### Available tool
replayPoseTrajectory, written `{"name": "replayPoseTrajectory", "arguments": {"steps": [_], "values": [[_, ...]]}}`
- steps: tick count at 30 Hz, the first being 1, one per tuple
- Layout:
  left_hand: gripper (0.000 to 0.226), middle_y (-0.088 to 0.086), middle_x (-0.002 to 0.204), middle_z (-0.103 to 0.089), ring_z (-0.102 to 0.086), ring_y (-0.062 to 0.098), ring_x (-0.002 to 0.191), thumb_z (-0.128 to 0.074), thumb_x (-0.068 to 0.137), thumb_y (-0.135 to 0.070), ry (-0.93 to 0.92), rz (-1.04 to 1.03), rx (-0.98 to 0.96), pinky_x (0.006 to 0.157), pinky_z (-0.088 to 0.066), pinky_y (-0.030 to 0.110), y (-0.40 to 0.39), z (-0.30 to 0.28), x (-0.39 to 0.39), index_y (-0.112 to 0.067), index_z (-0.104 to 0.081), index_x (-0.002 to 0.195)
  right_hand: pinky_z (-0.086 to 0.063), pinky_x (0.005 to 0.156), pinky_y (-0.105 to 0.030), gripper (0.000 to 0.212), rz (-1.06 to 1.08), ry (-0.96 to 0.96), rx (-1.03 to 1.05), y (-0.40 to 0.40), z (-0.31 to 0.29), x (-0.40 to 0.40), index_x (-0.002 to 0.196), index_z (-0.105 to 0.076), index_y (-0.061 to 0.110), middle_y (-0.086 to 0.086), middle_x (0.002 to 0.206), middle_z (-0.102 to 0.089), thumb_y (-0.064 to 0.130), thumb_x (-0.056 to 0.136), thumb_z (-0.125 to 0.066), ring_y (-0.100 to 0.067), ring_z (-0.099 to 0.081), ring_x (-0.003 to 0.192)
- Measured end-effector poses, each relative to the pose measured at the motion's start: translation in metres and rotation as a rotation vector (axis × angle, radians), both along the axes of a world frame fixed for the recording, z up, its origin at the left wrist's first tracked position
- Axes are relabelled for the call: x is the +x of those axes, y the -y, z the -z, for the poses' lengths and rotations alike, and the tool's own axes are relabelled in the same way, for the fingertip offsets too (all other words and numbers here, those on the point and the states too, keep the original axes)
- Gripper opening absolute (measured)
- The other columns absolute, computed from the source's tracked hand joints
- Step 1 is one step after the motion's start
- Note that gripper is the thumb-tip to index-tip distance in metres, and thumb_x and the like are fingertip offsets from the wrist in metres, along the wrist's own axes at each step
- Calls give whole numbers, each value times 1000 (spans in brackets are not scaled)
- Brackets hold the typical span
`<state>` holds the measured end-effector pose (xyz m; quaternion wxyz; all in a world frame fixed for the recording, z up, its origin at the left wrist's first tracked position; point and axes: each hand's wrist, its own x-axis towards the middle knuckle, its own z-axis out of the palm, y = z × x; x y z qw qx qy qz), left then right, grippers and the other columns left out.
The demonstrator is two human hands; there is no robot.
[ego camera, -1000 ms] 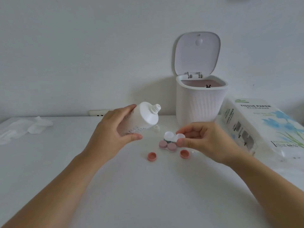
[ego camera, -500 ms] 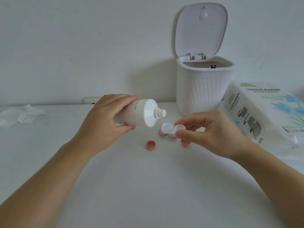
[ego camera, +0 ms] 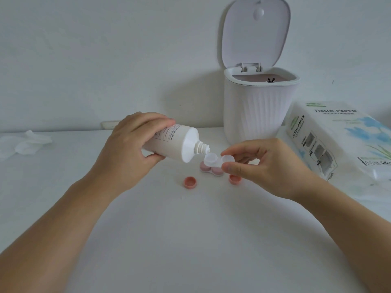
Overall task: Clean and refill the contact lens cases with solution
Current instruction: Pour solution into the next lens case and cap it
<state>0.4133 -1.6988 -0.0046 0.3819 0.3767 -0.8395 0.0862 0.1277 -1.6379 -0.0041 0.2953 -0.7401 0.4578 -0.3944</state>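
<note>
My left hand point(ego camera: 129, 151) grips a white solution bottle point(ego camera: 173, 142), tipped so its uncapped nozzle sits just above the left well of a clear white lens case point(ego camera: 215, 160). My right hand point(ego camera: 260, 163) pinches that case by its right side, a little above the table. Under it on the table lies a second lens case with pink caps point(ego camera: 211, 170). Two loose pink caps lie on the table: one cap point(ego camera: 190, 182) to the left, the other cap point(ego camera: 233, 179) partly hidden under my right hand.
A white ribbed bin point(ego camera: 259, 106) with its lid up stands at the back. A tissue paper pack point(ego camera: 342, 144) lies at the right. Crumpled tissues point(ego camera: 23, 143) sit at the far left on the white table point(ego camera: 190, 240).
The bottle has tilted further down and its nozzle has come right over the held case's left well. The view has shifted downward, both hands holding the same things.
</note>
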Motion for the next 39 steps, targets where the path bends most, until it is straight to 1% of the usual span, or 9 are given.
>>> {"name": "replayPoseTrajectory", "arguments": {"steps": [2,4,6,8,11,26,28,33,39], "values": [[65,2,129,-63,-52,20,115,-90,67,-3,7,1,-15,104,-32,16,1,0,1,-12,-66,127,-51,67,-10,9,2,0,8,-1,0,0,90,-78,33,16,71,-75,26,85,-79,-19,-72,68],[65,3,132,-62,-52,22,119,-90,68,-3,15,2,-29,111,-30,20,2,1,2,-12,-66,128,-53,68,-13,9,7,3,19,-1,0,0,90,-78,33,14,71,-75,26,85,-79,-19,-72,69],[64,5,134,-62,-55,26,123,-89,70,-3,38,2,-54,117,-27,28,5,1,3,-11,-65,129,-55,71,-19,8,18,1,31,-1,0,0,92,-78,31,12,71,-75,27,85,-79,-19,-72,69],[65,6,134,-62,-56,28,126,-89,70,-2,64,9,-85,119,-28,36,7,1,3,-10,-64,129,-55,74,-25,8,21,-4,46,-1,0,-1,93,-78,28,11,71,-75,27,86,-78,-19,-72,69],[67,5,131,-63,-56,28,126,-91,67,-2,88,21,-114,118,-29,44,9,2,3,-12,-64,128,-55,75,-27,8,20,-25,60,-1,0,-1,95,-78,27,10,73,-75,27,88,-77,-19,-72,70],[68,2,128,-65,-54,31,127,-90,65,1,98,3,-129,118,-23,41,4,-2,0,-17,-64,125,-56,80,-26,12,47,-86,54,1,3,0,100,-77,28,6,76,-76,29,88,-76,-13,-73,72],[68,1,128,-65,-53,30,127,-89,65,1,98,5,-131,119,-21,40,3,-3,0,-18,-63,124,-55,78,-24,11,45,-92,57,1,3,0,100,-78,28,7,75,-76,29,89,-76,-12,-73,72],[65,0,126,-66,-52,28,125,-88,64,2,114,-1,-140,120,-18,35,1,-5,-3,-17,-65,122,-48,70,-11,11,35,-91,75,2,5,1,100,-78,27,13,72,-73,27,90,-76,-11,-71,68],[61,1,125,-67,-53,29,123,-84,64,6,132,-8,-170,120,-18,35,-2,-8,-4,-14,-68,120,-48,69,-10,11,30,-100,82,3,6,1,101,-78,28,15,71,-73,28,90,-75,-11,-69,68]]}}
